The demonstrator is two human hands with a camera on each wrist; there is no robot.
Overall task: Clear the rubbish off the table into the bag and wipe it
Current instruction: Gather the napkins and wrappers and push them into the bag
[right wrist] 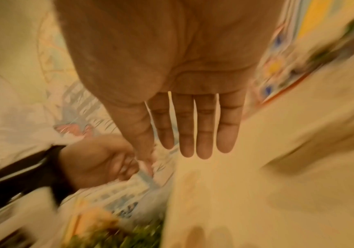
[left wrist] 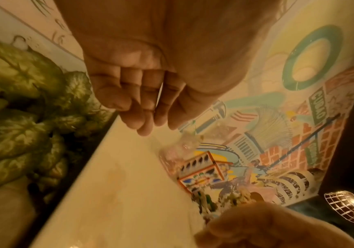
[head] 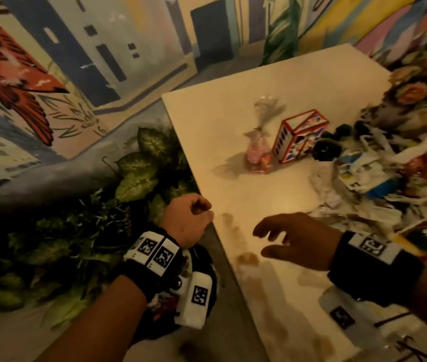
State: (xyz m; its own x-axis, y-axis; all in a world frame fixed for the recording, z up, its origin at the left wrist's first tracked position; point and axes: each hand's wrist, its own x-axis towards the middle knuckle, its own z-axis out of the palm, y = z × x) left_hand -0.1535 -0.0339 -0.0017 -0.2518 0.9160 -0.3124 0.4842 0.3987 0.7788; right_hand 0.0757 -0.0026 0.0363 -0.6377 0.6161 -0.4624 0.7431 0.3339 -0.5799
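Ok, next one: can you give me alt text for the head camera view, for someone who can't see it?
Two bare hands sit at the near edge of a white table: the left hand curled at the table's edge, the right hand spread open above the bare surface. Farther back stand a colourful carton and a clear wrapper, with a rubbish heap along the right side.

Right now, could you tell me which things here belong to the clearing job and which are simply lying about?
For the job:
- rubbish pile of torn paper on the table
- clear wrapper with pink bits
- brownish smears to wipe
- left hand, curled at the table edge
- right hand, open over the table

Lying about:
- patterned box
- leafy plants
- wall mural
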